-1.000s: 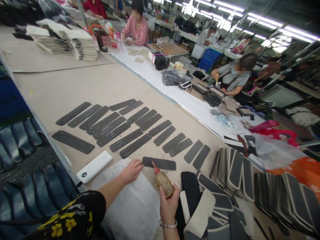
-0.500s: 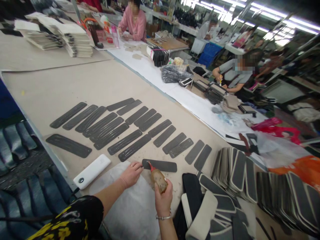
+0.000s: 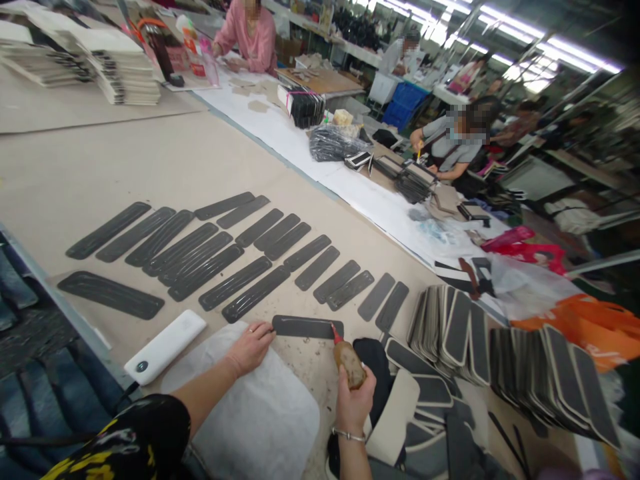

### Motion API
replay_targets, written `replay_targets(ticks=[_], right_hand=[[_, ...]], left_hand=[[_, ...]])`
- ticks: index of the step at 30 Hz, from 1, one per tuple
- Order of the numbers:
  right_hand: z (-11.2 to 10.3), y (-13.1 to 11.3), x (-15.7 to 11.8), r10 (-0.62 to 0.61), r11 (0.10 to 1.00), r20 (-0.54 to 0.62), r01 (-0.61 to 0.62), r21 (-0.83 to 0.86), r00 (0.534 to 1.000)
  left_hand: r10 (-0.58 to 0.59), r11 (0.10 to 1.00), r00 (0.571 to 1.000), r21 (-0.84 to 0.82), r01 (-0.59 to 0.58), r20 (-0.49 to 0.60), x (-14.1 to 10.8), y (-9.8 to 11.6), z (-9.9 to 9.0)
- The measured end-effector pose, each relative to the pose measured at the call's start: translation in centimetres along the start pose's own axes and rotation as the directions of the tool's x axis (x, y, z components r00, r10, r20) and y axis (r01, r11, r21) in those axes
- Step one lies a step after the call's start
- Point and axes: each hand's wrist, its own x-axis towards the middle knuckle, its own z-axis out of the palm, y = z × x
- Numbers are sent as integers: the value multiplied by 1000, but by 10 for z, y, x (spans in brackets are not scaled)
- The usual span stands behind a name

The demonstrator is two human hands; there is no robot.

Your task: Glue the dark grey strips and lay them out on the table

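Right hand is wrapped round a glue bottle, red tip on the dark strip. Left hand has fingers bunched at the strip's other end, can't tell if they're pinching.

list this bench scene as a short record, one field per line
left hand: fingertips at near strip's left end
right hand: holds squeeze bottle, red nozzle at strip's right end
near strip: dark, rounded corners, thin glossy line along it
other strips: dark, many glossy, some overlapping
left side: white case with round dark spot
right side: stacks of pale-edged dark pieces
background: people at tables
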Motion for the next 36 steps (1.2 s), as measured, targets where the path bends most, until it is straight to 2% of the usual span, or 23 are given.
replay_targets(ticks=[4, 9, 12, 14, 18, 22, 25, 30, 33, 36], right_hand=[[2, -9, -15, 42, 994, 47, -46, 102, 998], [23, -28, -49, -81, 988, 189, 55, 142, 979], [27, -32, -52, -102, 990, 169, 85, 108, 980], [20, -29, -42, -66, 995, 91, 58, 79, 994], [-11, -22, -14, 59, 997, -57, -55, 61, 997], [-26, -25, -13, 71, 976, -21, -66, 206, 997], [-14, -31, -32, -1, 986, 51, -8, 168, 999], [23, -36, -61, -155, 978, 189, 124, 167, 970], [35, -34, -63, -195, 976, 229, 165, 144, 954], [33, -25, -53, -184, 981, 215, 166, 98, 959]], left_hand=[[8, 1000, 1000, 0, -8, -15, 0, 0, 0], [-5, 1000, 1000, -16, 5, -5, 3, 3, -3], [-12, 1000, 1000, -21, 12, 0, 4, 4, -5], [-9, 1000, 1000, -17, 9, 1, 3, 3, -4], [-12, 1000, 1000, -20, 12, -3, 1, 2, -1], [-5, 1000, 1000, -24, 5, -9, 0, 1, 0], [-14, 1000, 1000, -17, 14, -2, 0, 1, -1], [-26, 999, 999, -20, 26, 19, -1, 2, -1], [-27, 999, 1000, -21, 27, 12, -1, 1, 0], [-24, 999, 1000, -25, 24, 4, 0, 2, 0]])
